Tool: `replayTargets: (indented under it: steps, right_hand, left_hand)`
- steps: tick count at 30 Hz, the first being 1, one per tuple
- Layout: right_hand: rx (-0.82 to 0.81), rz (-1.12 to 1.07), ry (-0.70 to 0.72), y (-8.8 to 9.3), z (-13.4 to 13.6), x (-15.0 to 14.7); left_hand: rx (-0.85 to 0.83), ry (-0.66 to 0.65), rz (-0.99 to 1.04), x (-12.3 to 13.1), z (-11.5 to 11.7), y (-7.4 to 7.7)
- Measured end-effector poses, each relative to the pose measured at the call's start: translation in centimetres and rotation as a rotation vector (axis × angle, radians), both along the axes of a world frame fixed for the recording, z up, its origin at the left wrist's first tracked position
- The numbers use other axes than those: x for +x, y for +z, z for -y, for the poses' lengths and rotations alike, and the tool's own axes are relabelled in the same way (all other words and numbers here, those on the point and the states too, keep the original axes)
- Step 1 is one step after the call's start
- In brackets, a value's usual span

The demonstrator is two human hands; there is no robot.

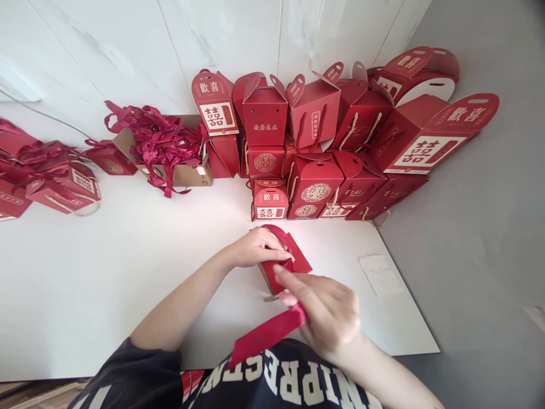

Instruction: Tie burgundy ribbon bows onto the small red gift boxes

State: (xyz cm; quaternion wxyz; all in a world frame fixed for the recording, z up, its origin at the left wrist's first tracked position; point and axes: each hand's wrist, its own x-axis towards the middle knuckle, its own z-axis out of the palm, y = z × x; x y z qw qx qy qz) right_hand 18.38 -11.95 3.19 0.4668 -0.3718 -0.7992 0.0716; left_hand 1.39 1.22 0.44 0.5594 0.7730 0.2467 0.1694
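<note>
A small red gift box (302, 255) sits on the white table in front of me, with a rope handle low on its near side. My left hand (260, 247) is closed over the top of this box, thumb and fingers pinching where a crimson ribbon crosses it. Nearer to my body, my right hand (330, 307) grips the ribbon (270, 332), and its wide loose end hangs down to the left over my shirt. The right hand looks slightly blurred. Fingers partly hide the box's top and the ribbon's crossing.
Stacked red gift boxes (315, 176) stand along the back wall. A cardboard box (198, 175) heaped with crimson ribbons (166, 139) is left of them. Ribboned boxes (63, 190) sit far left. A pale flat sheet (381, 275) lies right, beside a grey wall (481, 255).
</note>
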Motion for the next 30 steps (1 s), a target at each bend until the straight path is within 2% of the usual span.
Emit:
replayTargets:
  steps: [4,7,13,15,17,20,23,25,27,30]
  right_hand:
    - [0.039,0.188,0.218,-1.0,0.0,-3.4]
    - [0.142,0.375,0.303,-2.6,-0.5,-6.0]
    - [0.014,0.649,0.506,-7.1,-2.6,-9.7]
    - [-0.044,0.717,0.519,-8.0,-3.4,-10.3]
    - [-0.100,0.770,0.508,-8.1,-3.8,-10.4]
    - [-0.173,0.748,0.543,-6.4,-3.5,-9.3]
    - [-0.213,0.559,0.739,-2.8,-3.1,-6.2]
    - [-0.231,0.459,0.788,-0.3,-3.7,-3.3]
    - [-0.247,0.377,0.685,1.6,-5.2,-0.5]
    - [-0.258,0.491,0.474,2.9,-7.9,2.5]
  left_hand:
    - [-0.132,0.050,-0.049,-0.1,0.1,0.8]
    - [-0.136,0.064,-0.092,-0.1,0.3,1.2]
    - [0.017,0.119,-0.187,0.1,1.2,1.6]
    - [0.058,0.133,-0.199,0.2,1.5,1.6]
    - [0.088,0.146,-0.187,0.3,1.7,1.7]
    - [0.117,0.141,-0.186,0.3,1.7,1.7]
    - [0.119,0.099,-0.177,0.2,1.3,1.5]
    - [0.120,0.057,-0.178,0.1,0.9,1.3]
    - [0.123,0.033,-0.200,0.1,0.7,1.1]
    - [0.095,0.086,-0.207,0.2,0.7,1.0]
